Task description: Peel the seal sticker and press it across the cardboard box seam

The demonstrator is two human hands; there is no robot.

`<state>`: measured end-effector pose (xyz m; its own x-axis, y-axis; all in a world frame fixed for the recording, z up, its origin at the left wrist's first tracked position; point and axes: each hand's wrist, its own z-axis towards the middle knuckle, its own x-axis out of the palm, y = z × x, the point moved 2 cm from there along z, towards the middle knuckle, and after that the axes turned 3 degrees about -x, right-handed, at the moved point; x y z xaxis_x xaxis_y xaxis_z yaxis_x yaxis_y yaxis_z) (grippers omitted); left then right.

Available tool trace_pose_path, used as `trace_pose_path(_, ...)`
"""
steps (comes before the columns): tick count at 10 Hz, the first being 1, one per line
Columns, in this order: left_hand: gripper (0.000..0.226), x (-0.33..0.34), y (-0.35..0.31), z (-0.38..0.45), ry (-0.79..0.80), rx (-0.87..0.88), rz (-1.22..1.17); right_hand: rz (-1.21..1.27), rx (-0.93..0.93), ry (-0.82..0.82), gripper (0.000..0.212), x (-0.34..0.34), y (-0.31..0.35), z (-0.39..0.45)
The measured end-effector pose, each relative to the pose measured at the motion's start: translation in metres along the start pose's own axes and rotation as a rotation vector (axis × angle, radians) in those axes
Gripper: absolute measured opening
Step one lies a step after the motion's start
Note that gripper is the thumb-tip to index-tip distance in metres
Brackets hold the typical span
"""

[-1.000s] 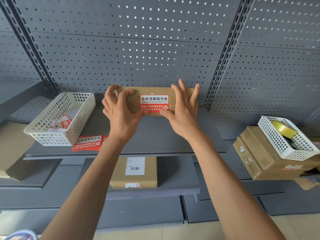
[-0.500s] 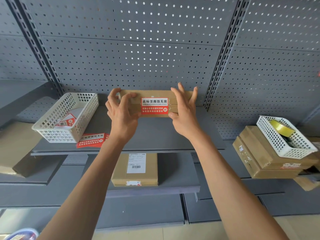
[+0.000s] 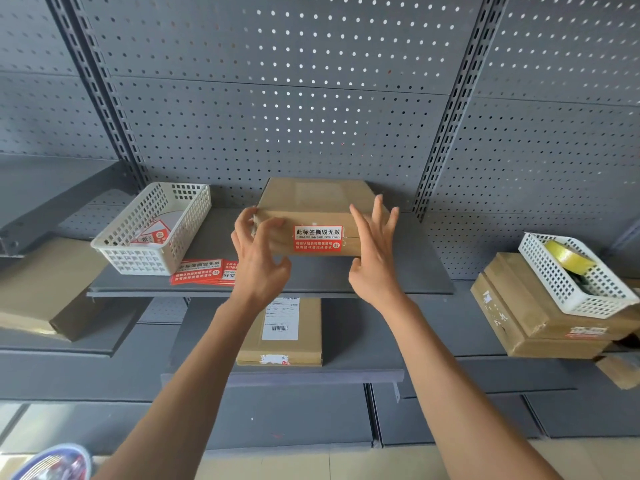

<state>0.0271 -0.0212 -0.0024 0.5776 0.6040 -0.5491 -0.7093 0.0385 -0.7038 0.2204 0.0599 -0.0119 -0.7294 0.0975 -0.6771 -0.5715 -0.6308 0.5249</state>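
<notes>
A flat cardboard box [image 3: 311, 195] lies on the grey shelf [image 3: 398, 282] against the pegboard. A red and white seal sticker [image 3: 318, 239] is stuck flat on its front face, across the horizontal seam. My left hand [image 3: 259, 261] is at the box's left end, with curled fingertips at the corner and the thumb held off. At the right end my right hand [image 3: 375, 261] has its fingers spread upward over the box face and the thumb below the box's edge. Neither hand grips anything.
A white basket [image 3: 138, 261] with sticker sheets stands at the left, and more red sticker sheets [image 3: 201, 271] lie beside it. A labelled box [image 3: 280, 334] sits on the lower shelf. At the right, a basket [image 3: 568, 296] with a tape roll [image 3: 568, 258] rests on stacked boxes [image 3: 519, 317].
Both thumbs have come off the sticker and the hands have drawn apart toward the box ends. The box top now shows.
</notes>
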Motion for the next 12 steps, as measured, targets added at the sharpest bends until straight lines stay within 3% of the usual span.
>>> trace_pose_path(3,0.063,0.005,0.017,-0.025,0.060,-0.005,-0.003,0.010,-0.010,-0.005,0.105,0.017,-0.008,-0.029)
trace_pose_path(6,0.044,0.004,0.033,-0.034,0.059,0.027,0.024,-0.001,-0.010,0.095,0.109,0.017,-0.019,-0.042)
trace_pose_path(8,0.012,-0.010,0.032,-0.018,-0.014,-0.077,0.063,-0.089,0.024,0.185,0.078,-0.007,-0.023,-0.031)
trace_pose_path(9,0.011,-0.021,0.020,-0.005,0.002,-0.211,0.020,-0.013,0.117,0.223,0.051,-0.032,-0.010,-0.016)
trace_pose_path(10,0.034,-0.031,0.004,0.006,0.015,-0.233,-0.009,0.108,0.142,0.190,0.037,-0.077,0.019,-0.003)
trace_pose_path(12,0.058,-0.035,-0.021,0.029,0.231,-0.315,-0.436,0.424,-0.087,-0.106,0.026,-0.215,0.113,-0.006)
